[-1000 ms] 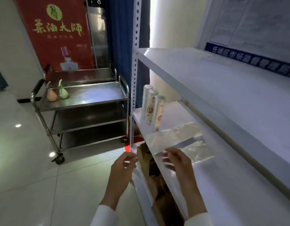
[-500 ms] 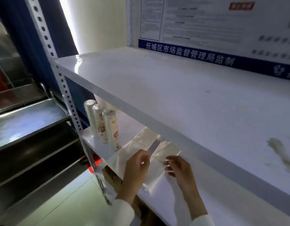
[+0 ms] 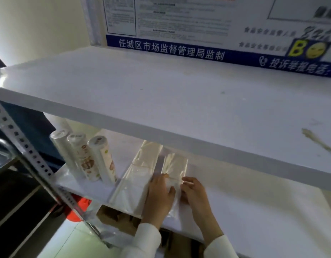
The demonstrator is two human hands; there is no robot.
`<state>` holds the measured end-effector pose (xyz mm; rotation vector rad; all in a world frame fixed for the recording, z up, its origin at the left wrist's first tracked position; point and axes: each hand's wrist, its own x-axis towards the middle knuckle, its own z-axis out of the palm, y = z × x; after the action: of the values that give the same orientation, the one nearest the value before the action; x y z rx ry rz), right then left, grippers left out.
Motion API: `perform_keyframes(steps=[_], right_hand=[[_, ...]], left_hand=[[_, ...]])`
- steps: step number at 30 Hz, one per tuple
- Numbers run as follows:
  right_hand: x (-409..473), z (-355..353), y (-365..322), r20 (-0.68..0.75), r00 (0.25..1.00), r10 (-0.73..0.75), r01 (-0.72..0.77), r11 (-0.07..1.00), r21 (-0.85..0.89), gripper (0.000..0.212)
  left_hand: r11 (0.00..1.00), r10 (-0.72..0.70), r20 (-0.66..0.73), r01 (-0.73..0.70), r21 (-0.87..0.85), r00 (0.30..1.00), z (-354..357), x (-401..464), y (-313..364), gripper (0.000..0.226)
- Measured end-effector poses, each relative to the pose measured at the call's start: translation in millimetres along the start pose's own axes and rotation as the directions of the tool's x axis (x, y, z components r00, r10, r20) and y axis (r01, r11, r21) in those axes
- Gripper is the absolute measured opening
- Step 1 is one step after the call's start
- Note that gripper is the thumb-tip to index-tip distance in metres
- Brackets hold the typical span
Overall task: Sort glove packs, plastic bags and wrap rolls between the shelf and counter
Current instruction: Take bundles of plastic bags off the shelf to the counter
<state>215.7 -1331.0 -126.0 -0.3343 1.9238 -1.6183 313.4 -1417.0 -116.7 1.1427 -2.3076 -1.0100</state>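
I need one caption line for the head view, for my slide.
Both hands, left hand and right hand, on a clear plastic pack on the middle shelf, beside three upright wrap rolls.
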Motion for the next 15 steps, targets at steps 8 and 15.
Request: perform_keyframes(steps=[8, 15], right_hand=[[-25.9, -6.2, -1.1, -0.079, 0.996, 0.04, -0.033, 0.996, 0.082, 0.015], [-58.5, -30.9, -1.4, -0.207, 0.978, -0.019, 0.05, 0.988, 0.145, 0.025]], left_hand=[[0.939, -0.128, 0.039, 0.133, -0.317, 0.991, 0.3, -6.1, 4.9, 0.015], [0.794, -0.082, 0.224, 0.199, -0.574, 0.971, 4.4, -24.9, 14.3, 0.026]])
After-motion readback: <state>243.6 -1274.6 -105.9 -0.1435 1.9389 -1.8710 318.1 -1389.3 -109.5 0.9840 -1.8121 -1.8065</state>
